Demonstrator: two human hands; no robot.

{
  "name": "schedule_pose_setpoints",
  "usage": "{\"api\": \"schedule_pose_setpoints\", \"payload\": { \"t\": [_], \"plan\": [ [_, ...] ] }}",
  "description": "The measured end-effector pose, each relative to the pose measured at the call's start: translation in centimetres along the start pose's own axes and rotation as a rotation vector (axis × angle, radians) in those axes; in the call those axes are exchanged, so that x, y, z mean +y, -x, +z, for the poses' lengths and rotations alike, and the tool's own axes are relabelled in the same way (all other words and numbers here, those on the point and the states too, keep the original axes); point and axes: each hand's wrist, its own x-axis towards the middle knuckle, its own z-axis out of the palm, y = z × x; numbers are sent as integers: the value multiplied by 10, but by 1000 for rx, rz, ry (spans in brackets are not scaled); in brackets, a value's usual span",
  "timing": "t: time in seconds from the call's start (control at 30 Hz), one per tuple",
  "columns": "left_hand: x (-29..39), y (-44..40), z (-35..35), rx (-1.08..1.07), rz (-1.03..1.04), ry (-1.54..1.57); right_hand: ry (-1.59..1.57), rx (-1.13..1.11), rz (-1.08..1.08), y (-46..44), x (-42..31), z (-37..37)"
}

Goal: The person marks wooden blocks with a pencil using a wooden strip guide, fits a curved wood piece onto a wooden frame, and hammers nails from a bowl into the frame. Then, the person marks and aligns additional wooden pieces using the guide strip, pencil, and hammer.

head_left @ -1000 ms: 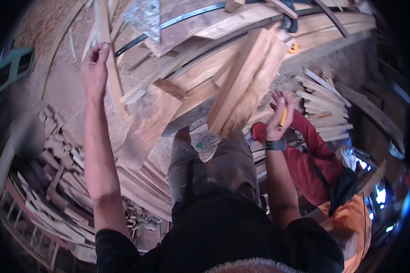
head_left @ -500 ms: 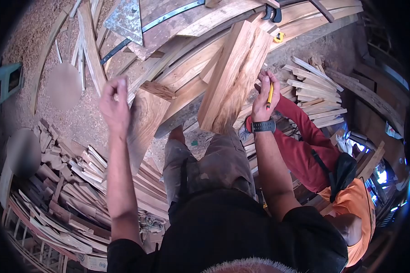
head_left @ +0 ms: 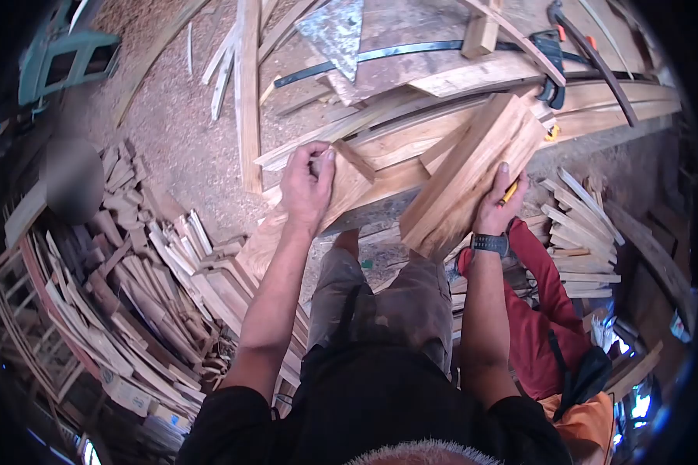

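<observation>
Around me the floor (head_left: 219, 186) was strewn with sawdust (head_left: 159, 89). On my left, heaped offcuts (head_left: 143, 287) lay beside a slatted frame (head_left: 53, 310), with a greenish frame (head_left: 68, 45) farther out. On my right, past some stacked sticks (head_left: 578, 221), the room turned dark, and bright bluish-white light (head_left: 640, 407) showed through gaps.

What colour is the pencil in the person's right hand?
The pencil in the right hand is yellow; it shows best in the head view.
</observation>
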Motion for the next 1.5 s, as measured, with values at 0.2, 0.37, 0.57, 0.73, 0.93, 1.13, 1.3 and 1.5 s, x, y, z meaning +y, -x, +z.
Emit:
{"api": "schedule_pose_setpoints", "payload": {
  "t": [0.2, 0.37, 0.57, 0.73, 0.93, 1.13, 1.3, 1.5],
  "plan": [
    [2, -1, -7, 3, 7, -14, -22, -12, 10, 7, 0, 0],
    [3, 0, -7, -1, -14, -10, 20, 25, 20, 6, -5, 1],
    [-1, -3, -5, 21, 52, -1, 85, 9, -59, 3, -2, -2],
    [7, -2, -6, 31, 43, -14, 95, 28, -67, 2, 5, 0],
    [9, -3, -7, 58, 38, -115, 117, -1, -112, 6, 2, 0],
    [6, 2, -8, 108, 70, -68, 202, 5, -240, 2, 3, 0],
    [-1, 1, -5, 183, 151, -56, 229, 22, -256, -3, 9, -1],
    [-2, -1, -12, 71, 5, 120, 253, -175, -630, 45, -85, -2]
  ]
}}
